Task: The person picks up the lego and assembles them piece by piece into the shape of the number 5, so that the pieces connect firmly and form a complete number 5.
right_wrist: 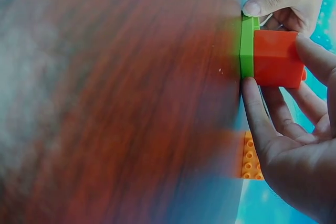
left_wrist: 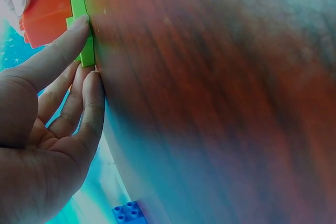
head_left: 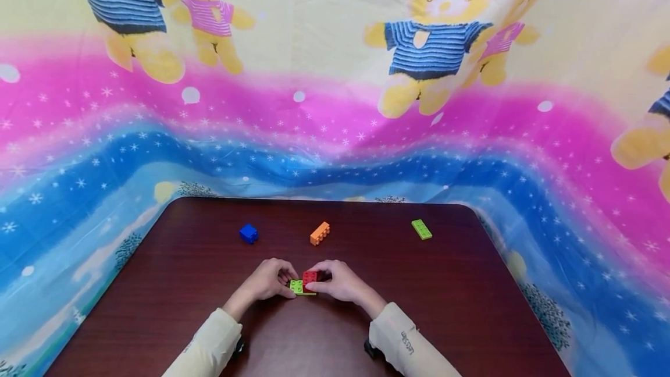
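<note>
**Opposed grips about a stacked pair**

The left hand pinches the left end of a flat, studded lime-green plastic plate, presumably to steady the base. The right hand, in a narrow grip, holds a studded red plastic block, which sits on the plate's right part; its thumb, we judge, guards alignment. Beyond the grip, on the dark wood-grained table, we see a blue plastic block leftward, an oblong orange plastic block ahead, and another lime-green plate rightward, all apart from the fingers.
</note>
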Demonstrator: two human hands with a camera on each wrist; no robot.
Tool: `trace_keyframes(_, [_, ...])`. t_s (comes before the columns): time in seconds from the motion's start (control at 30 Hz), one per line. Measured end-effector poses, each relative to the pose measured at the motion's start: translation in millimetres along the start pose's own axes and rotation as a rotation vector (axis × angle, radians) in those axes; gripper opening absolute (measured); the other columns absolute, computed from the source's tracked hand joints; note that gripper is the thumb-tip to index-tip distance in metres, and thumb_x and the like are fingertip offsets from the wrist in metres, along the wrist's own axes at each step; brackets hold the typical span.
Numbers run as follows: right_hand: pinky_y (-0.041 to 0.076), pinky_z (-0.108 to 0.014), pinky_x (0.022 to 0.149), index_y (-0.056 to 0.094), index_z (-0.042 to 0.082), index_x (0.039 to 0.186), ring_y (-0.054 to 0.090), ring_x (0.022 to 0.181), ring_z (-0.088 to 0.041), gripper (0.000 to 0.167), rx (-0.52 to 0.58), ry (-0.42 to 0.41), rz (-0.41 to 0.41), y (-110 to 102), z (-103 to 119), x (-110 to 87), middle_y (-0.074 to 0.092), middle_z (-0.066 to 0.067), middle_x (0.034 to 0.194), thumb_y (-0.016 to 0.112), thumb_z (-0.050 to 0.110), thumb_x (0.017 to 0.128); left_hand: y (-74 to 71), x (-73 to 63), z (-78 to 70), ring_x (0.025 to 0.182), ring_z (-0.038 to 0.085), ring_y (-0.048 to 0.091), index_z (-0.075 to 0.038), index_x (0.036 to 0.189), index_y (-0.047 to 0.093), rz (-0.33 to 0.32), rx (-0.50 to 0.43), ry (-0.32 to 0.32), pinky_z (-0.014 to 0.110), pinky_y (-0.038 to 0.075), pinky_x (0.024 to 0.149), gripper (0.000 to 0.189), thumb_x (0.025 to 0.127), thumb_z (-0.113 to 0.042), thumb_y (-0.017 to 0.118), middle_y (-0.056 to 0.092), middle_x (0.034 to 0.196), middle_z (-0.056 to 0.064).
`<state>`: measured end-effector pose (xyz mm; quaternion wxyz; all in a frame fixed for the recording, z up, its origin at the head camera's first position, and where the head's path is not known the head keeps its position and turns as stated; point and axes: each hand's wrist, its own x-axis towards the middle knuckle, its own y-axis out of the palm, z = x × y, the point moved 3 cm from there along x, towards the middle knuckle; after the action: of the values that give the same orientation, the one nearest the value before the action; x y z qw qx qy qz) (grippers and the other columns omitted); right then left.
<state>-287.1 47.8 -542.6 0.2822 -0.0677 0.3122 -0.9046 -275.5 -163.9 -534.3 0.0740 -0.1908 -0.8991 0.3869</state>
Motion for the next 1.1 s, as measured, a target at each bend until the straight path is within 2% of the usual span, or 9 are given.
trace_keyframes(0.27, [0.055,-0.029,0.085,0.076,0.026,0.113,0.064,0.093,-0.007,0.023,0.001,-0.009,0.013,-2.0,0.8,1.3,0.071,0.011,0.104,0.080,0.034,0.092,0.2,1.5,1.2,0.083,0.015,0.064,-0.013,0.094,0.078,-0.003,-0.002,-0.022,0.029,0.056,0.074,0.029,0.072,-0.010,0.095,0.070,0.089,-0.001])
trace_keyframes(0.43, [0.057,-0.026,0.089,0.075,0.025,0.122,0.066,0.099,-0.007,0.031,-0.003,-0.037,0.031,-10.9,1.5,2.9,0.072,0.010,0.113,0.079,0.036,0.093,2.0,1.5,3.1,0.082,0.014,0.063,-0.014,0.095,0.078,-0.003,0.001,-0.033,0.027,0.055,0.074,0.029,0.072,-0.013,0.095,0.070,0.089,-0.003])
trace_keyframes(0.53, [0.057,-0.028,0.091,0.073,0.019,0.128,0.067,0.103,-0.010,0.036,-0.002,-0.073,-0.029,-21.8,2.6,6.8,0.072,0.006,0.117,0.075,0.036,0.096,2.7,1.3,3.5,0.083,0.014,0.061,-0.014,0.096,0.078,0.002,-0.002,-0.039,0.028,0.054,0.074,0.029,0.073,-0.013,0.095,0.069,0.090,-0.003])
trace_keyframes(0.67, [0.057,-0.035,0.094,0.070,0.009,0.132,0.067,0.106,-0.017,0.039,-0.001,-0.104,-0.165,-38.5,2.0,19.9,0.070,-0.002,0.116,0.071,0.031,0.100,1.7,0.7,4.0,0.083,0.015,0.062,-0.014,0.096,0.078,-0.002,-0.004,-0.032,0.028,0.054,0.073,0.029,0.072,-0.013,0.095,0.069,0.090,-0.002])
trace_keyframes(0.77, [0.056,-0.040,0.098,0.066,0.009,0.137,0.065,0.111,-0.022,0.040,-0.016,-0.085,-0.260,-48.5,-3.9,34.6,0.067,-0.007,0.120,0.071,0.025,0.100,1.3,0.8,4.3,0.083,0.014,0.062,-0.015,0.096,0.078,0.000,-0.002,-0.028,0.027,0.054,0.073,0.029,0.073,-0.014,0.095,0.070,0.091,-0.003])
trace_keyframes(0.87, [0.053,-0.046,0.103,0.061,0.013,0.143,0.062,0.120,-0.027,0.045,-0.063,-0.044,-0.323,-54.3,-14.4,50.6,0.062,-0.010,0.132,0.070,0.023,0.101,1.9,1.7,4.7,0.083,0.014,0.063,-0.014,0.095,0.078,-0.003,-0.005,-0.022,0.026,0.054,0.073,0.029,0.072,-0.014,0.096,0.070,0.090,-0.002])
trace_keyframes(0.97, [0.047,-0.051,0.111,0.054,0.018,0.150,0.054,0.135,-0.031,0.051,-0.112,0.000,-0.328,-56.1,-23.8,63.9,0.052,-0.009,0.149,0.069,0.024,0.102,2.8,1.9,4.7,0.082,0.014,0.062,-0.014,0.095,0.078,0.000,-0.005,-0.019,0.025,0.053,0.072,0.029,0.071,-0.013,0.096,0.070,0.089,-0.002])
trace_keyframes(1.1, [0.038,-0.056,0.117,0.048,0.020,0.156,0.042,0.148,-0.034,0.055,-0.154,0.030,-0.266,-55.6,-29.7,74.5,0.041,-0.008,0.163,0.065,0.027,0.104,3.2,1.8,4.7,0.083,0.016,0.062,-0.012,0.095,0.078,0.004,0.000,-0.004,0.026,0.052,0.071,0.030,0.071,-0.012,0.096,0.071,0.089,-0.001])
